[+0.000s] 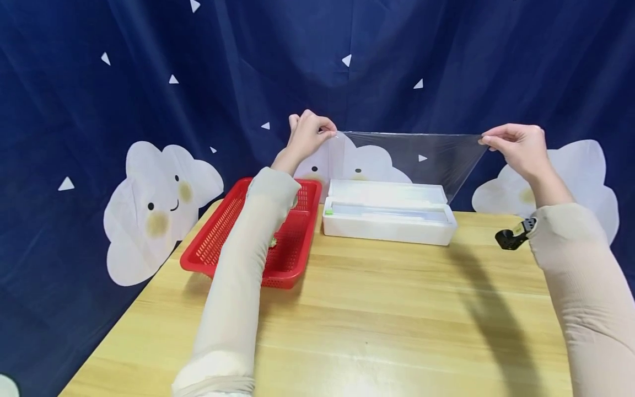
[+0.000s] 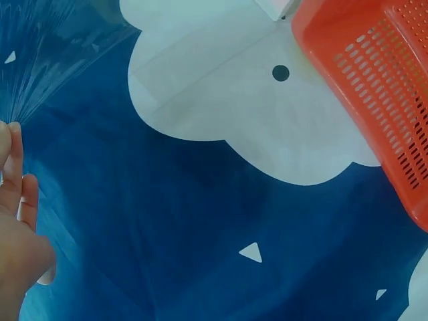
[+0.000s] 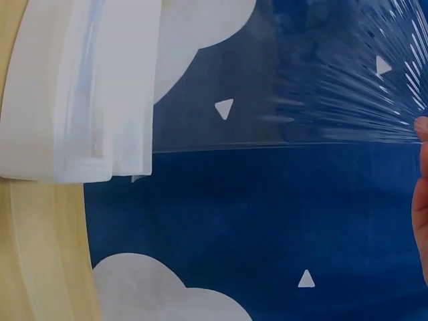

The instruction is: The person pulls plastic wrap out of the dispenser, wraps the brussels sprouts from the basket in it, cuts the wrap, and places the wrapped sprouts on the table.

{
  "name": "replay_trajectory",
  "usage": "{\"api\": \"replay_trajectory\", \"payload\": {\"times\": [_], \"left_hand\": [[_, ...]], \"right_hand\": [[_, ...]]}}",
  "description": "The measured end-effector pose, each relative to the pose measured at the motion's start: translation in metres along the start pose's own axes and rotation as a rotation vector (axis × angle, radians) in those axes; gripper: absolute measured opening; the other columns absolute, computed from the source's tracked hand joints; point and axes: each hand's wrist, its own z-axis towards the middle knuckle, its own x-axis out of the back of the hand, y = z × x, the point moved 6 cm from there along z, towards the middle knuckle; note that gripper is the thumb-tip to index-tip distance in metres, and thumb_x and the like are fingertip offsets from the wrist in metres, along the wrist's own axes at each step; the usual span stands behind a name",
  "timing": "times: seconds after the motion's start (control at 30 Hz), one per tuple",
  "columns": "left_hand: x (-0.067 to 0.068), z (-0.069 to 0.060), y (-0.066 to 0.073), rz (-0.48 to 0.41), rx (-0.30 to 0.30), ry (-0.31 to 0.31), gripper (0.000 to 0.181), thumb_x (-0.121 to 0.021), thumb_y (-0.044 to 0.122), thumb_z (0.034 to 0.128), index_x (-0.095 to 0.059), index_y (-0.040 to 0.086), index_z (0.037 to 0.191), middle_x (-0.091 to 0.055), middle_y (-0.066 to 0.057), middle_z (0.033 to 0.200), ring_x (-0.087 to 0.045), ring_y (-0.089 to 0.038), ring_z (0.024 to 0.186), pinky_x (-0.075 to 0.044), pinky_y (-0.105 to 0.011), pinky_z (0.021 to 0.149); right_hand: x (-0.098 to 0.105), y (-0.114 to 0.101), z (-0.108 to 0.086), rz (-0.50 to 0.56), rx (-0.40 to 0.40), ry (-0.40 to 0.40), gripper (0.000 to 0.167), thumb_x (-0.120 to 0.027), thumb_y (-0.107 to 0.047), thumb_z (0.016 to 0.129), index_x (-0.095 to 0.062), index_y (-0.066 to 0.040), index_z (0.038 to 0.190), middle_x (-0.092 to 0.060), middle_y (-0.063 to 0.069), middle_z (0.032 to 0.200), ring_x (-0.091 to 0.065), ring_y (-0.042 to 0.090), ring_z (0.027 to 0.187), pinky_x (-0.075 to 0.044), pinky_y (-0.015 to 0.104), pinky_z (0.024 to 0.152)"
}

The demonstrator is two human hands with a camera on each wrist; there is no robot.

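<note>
A clear sheet of plastic wrap (image 1: pixel 412 154) stretches upward from a long white dispenser box (image 1: pixel 389 227) at the back of the table. My left hand (image 1: pixel 307 135) pinches one upper corner of the film between thumb and finger, above the far end of the red basket. The opposite corner is pinched by my right hand (image 1: pixel 521 146), high to the right of the box. Creases fan out from the fingertips in the left wrist and right wrist views. The box lid (image 1: pixel 387 192) stands raised at the back, and a small green piece (image 1: pixel 329 212) shows at the box's left end.
A red perforated basket (image 1: pixel 297 264) stands left of the box, partly hidden by my left sleeve. A small greenish item (image 1: pixel 273 242) lies in it. The wooden table (image 1: pixel 397 309) meets a dark blue curtain (image 1: pixel 278 66) with white clouds. A black device (image 1: pixel 513 236) is strapped at my right wrist.
</note>
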Motion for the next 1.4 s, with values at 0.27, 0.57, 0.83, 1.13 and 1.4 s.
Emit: {"api": "replay_trajectory", "payload": {"times": [0.27,0.57,0.83,1.13,1.4], "left_hand": [[0.007,-0.015,0.007,-0.017,-0.038,-0.009,0.015,-0.064,0.023,0.0853,-0.072,0.013,0.091,-0.069,0.0,0.09,-0.045,-0.017,0.095,-0.019,-0.041,0.089],[0.012,-0.034,0.02,-0.053,-0.14,-0.047,0.014,-0.066,0.02,0.0837,-0.073,0.01,0.091,-0.07,-0.003,0.089,-0.046,-0.018,0.095,-0.019,-0.044,0.088],[0.017,-0.055,0.027,-0.092,-0.161,-0.082,0.014,-0.067,0.018,0.0827,-0.073,0.009,0.092,-0.069,-0.002,0.091,-0.046,-0.018,0.095,-0.02,-0.042,0.087],[0.022,-0.075,0.035,-0.085,-0.194,-0.091,0.013,-0.067,0.018,0.0825,-0.073,0.012,0.091,-0.069,0.0,0.092,-0.046,-0.017,0.096,-0.019,-0.043,0.088],[0.022,-0.095,0.037,-0.094,-0.221,-0.088,0.01,-0.067,0.015,0.0824,-0.073,0.012,0.089,-0.069,-0.001,0.088,-0.047,-0.017,0.096,-0.02,-0.043,0.092]], "right_hand": [[0.005,-0.008,-0.009,0.014,0.051,-0.019,0.01,-0.066,-0.007,0.082,-0.072,-0.014,0.08,-0.061,-0.028,0.068,-0.054,-0.009,0.061,-0.039,0.004,0.059],[0.012,-0.018,-0.033,-0.012,0.11,-0.046,0.021,-0.066,0.003,0.079,-0.071,-0.017,0.076,-0.06,-0.028,0.066,-0.051,-0.009,0.055,-0.036,0.005,0.053],[0.016,-0.025,-0.055,-0.015,0.19,-0.086,0.012,-0.062,0.005,0.081,-0.07,-0.004,0.079,-0.062,-0.025,0.07,-0.055,-0.011,0.059,-0.039,0.004,0.056],[0.02,-0.038,-0.074,-0.064,0.248,-0.098,0.016,-0.063,0.012,0.077,-0.07,-0.002,0.081,-0.061,-0.031,0.078,-0.055,-0.012,0.062,-0.039,0.003,0.055],[0.016,-0.041,-0.091,-0.071,0.266,-0.116,0.014,-0.062,0.017,0.074,-0.068,0.005,0.08,-0.06,-0.031,0.08,-0.055,-0.013,0.064,-0.041,0.003,0.059]]}}
